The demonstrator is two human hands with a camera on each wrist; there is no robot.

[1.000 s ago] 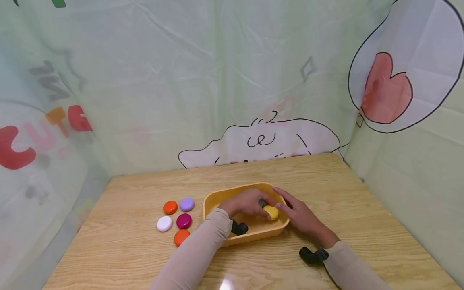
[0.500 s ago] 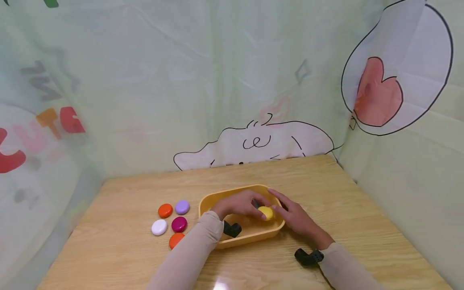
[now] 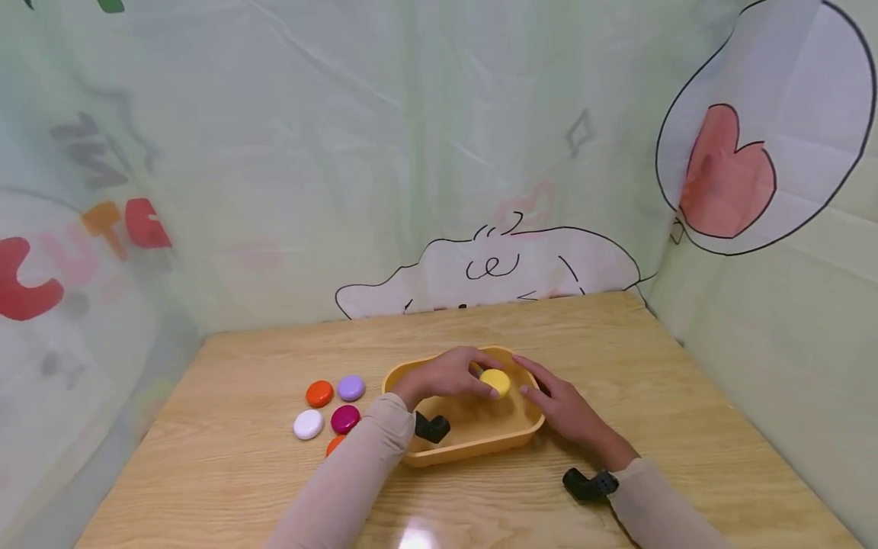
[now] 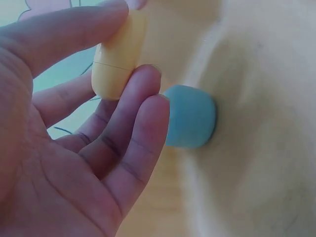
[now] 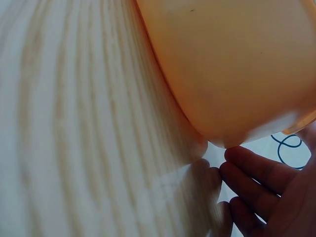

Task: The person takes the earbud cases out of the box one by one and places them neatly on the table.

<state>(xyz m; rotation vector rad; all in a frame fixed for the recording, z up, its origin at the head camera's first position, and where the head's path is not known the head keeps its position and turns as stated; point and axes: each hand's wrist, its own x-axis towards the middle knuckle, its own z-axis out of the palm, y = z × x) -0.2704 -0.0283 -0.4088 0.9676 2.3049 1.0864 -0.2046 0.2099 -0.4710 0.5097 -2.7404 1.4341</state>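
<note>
A round yellow disc (image 3: pixel 495 383) with a seam round its edge (image 4: pixel 111 74) is pinched between the thumb and fingers of my left hand (image 3: pixel 446 375). That hand is above the inside of a yellow-orange plastic tray (image 3: pixel 473 451). My right hand (image 3: pixel 569 412) holds the tray's right end, thumb over the rim and fingers against the outer wall (image 5: pixel 237 74). In the left wrist view a blue-green rounded piece (image 4: pixel 195 116) lies beyond my fingers in the tray; my left hand hides it in the head view.
Left of the tray lie glossy round discs on the wooden table (image 3: pixel 226 427): orange (image 3: pixel 319 393), lilac (image 3: pixel 351 388), white (image 3: pixel 309 424) and magenta (image 3: pixel 345 418). My left sleeve partly covers another orange disc (image 3: pixel 334 444). A printed curtain (image 3: pixel 309 152) hangs behind the table.
My left hand has lifted the yellow disc and carried it slightly left, away from the tray's right end. The right hand stays at the tray's end.
</note>
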